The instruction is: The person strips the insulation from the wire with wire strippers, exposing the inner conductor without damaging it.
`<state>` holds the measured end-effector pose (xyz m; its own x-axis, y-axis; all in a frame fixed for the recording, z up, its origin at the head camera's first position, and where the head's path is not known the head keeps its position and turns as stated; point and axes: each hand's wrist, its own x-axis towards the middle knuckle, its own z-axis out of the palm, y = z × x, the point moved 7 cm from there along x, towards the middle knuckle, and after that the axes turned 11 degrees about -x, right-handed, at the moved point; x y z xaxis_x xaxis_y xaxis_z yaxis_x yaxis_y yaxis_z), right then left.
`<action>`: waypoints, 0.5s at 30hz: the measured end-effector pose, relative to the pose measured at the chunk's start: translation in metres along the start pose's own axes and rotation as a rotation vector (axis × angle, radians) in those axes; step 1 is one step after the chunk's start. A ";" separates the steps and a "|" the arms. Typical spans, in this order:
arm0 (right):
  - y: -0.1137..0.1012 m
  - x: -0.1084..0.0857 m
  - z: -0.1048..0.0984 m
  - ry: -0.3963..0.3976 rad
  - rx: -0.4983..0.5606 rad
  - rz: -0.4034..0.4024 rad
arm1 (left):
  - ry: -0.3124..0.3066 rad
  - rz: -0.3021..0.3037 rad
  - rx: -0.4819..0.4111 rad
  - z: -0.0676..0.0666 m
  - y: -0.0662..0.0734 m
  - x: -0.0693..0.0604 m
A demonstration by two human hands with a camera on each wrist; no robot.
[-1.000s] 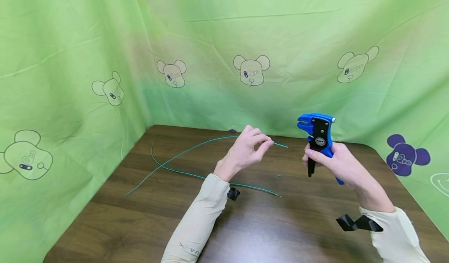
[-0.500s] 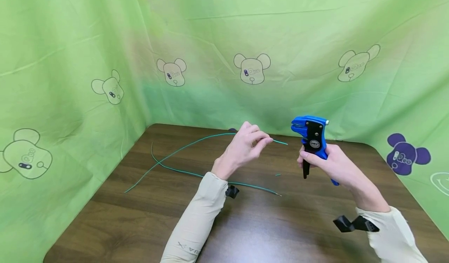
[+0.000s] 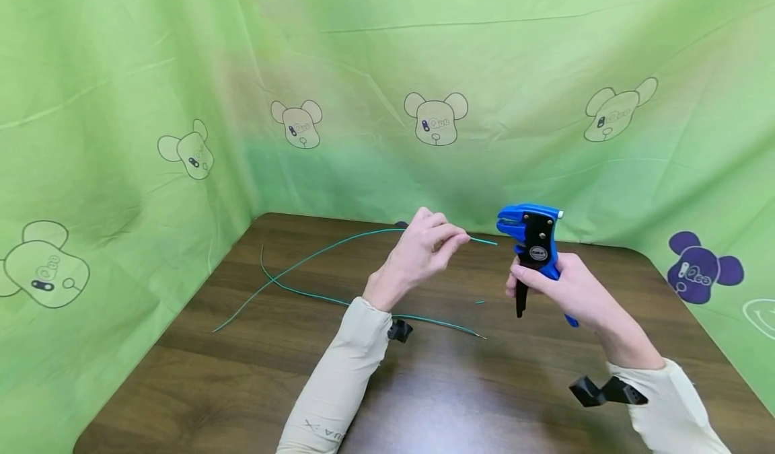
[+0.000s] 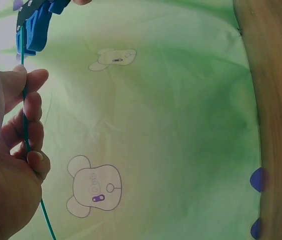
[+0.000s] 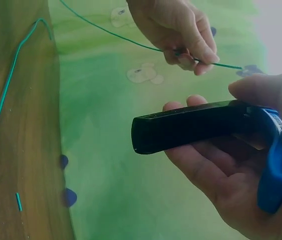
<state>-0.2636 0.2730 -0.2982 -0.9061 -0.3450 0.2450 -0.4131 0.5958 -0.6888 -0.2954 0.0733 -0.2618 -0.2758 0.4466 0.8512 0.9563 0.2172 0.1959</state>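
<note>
My left hand pinches a green wire near one end between thumb and forefinger. A short length sticks out past the fingertips toward the right, and the rest arcs back to the left. In the left wrist view the wire runs along the curled fingers. My right hand holds a blue and black wire stripper upright by its handles, its head facing the wire's end. In the head view a small space parts the wire end from the stripper; the black handle shows close up in the right wrist view.
A second green wire lies on the brown wooden table, with a bare end at the right. A short green offcut lies nearby. Green cloth with printed bear heads hangs behind the table and at its sides.
My right hand has moved left and slightly down with the wire stripper, closer to the wire's end. My left hand has risen slightly, still pinching the wire.
</note>
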 end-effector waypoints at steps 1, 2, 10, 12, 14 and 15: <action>0.000 0.000 0.001 -0.002 0.011 -0.001 | 0.004 -0.001 0.001 -0.001 0.000 0.000; 0.000 0.000 0.002 -0.004 0.027 0.000 | 0.007 -0.003 0.002 -0.001 0.000 0.000; 0.002 0.001 0.008 -0.029 0.086 0.005 | 0.032 -0.006 0.008 -0.005 0.001 0.001; 0.003 0.001 0.009 -0.033 0.089 0.006 | 0.031 -0.006 0.006 -0.006 0.002 0.001; 0.002 0.001 0.010 -0.039 0.097 0.007 | 0.029 -0.010 0.006 -0.006 0.002 0.001; 0.002 0.001 0.010 -0.040 0.099 0.009 | 0.027 -0.012 0.006 -0.006 0.001 0.001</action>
<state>-0.2642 0.2667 -0.3067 -0.9045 -0.3700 0.2120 -0.3918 0.5253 -0.7553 -0.2938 0.0687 -0.2578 -0.2849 0.4204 0.8615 0.9522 0.2274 0.2039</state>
